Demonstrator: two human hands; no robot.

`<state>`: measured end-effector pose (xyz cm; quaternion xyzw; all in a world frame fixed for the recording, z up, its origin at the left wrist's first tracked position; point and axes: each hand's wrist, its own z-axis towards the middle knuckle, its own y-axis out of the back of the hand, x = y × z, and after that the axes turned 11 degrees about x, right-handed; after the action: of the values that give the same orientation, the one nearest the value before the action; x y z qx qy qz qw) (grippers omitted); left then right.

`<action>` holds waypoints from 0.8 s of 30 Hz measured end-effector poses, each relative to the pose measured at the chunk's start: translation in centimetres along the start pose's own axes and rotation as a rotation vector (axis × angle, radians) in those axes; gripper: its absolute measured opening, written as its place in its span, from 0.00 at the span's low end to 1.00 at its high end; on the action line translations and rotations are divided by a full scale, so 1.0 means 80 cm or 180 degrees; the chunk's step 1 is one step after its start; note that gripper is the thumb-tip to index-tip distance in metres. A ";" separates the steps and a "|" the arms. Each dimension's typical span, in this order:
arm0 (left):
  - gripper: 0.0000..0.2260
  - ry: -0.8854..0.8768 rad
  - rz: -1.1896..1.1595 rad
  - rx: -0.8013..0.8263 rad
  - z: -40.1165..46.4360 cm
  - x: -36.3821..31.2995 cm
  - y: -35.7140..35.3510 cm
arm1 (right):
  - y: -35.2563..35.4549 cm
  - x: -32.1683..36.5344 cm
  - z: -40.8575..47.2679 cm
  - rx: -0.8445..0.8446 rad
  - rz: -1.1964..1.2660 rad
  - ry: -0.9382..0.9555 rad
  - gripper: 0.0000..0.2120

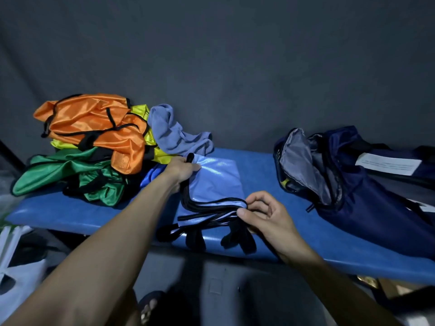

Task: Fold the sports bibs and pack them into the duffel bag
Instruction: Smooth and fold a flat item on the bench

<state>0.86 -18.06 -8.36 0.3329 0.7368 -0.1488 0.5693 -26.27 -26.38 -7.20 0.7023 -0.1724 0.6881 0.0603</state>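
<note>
— What do you hold at this moment?

— A light blue bib (217, 182) with black trim. It lies flat on the blue padded bench (259, 161), in the middle, between the pile and the bag. My left hand (182, 170) grips its far left corner, the fingers curled around the black edge there. My right hand (263, 214) pinches the near edge, where several black-trimmed layers come together, between thumb and fingers. So both hands are closed on this one bib.

— And its straps?

— Black loops (237, 238) of it hang over the front edge of the bench, under my right hand.

— Where are the other bibs?

— In a loose pile at the left end of the bench, not folded. An orange bib (94, 128) is on top, a yellow bib (150, 140) shows under it, and a green bib (70, 175) spreads at the bottom. A pale grey-blue cloth (174, 130) leans on the right side of the pile, just behind my left hand. I cannot tell if this one is a bib.

— And the bag?

— The navy duffel bag (353, 184) lies on the right end of the bench, well apart from the pile. Its mouth is open and the grey lining (303, 165) shows. A white label (388, 164) lies on its top, to the right.
</note>
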 end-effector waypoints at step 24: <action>0.12 -0.0296 0.1185 0.0736 -0.062 -0.038 0.009 | 0.012 -0.009 -0.008 0.0324 -0.4345 0.1364 0.06</action>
<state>-1.97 -15.55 -3.85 0.5190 0.6136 -0.1398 0.5783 -27.17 -26.96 -8.02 0.5048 0.3534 0.6268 0.4769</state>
